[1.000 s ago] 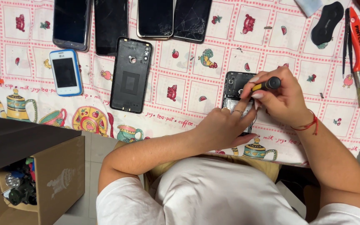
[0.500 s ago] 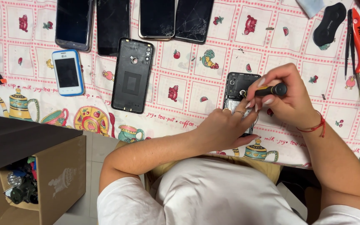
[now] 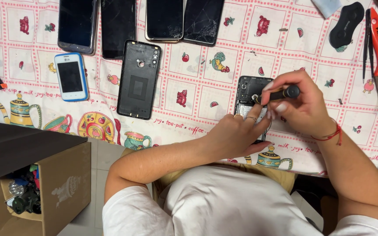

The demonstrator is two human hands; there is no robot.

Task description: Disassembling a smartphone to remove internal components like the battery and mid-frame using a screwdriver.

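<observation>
Opened black phone (image 3: 250,94), back off; black screwdriver (image 3: 281,94) tip-down on it.

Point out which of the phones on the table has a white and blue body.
The small phone at the left, lying alone below the top row. Its casing is white with a blue edge; the other phones are black or dark, and the opened phone sits under the hands.

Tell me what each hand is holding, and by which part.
The right hand grips a black screwdriver by its handle. The left hand presses on the opened phone, covering its lower half.
</observation>
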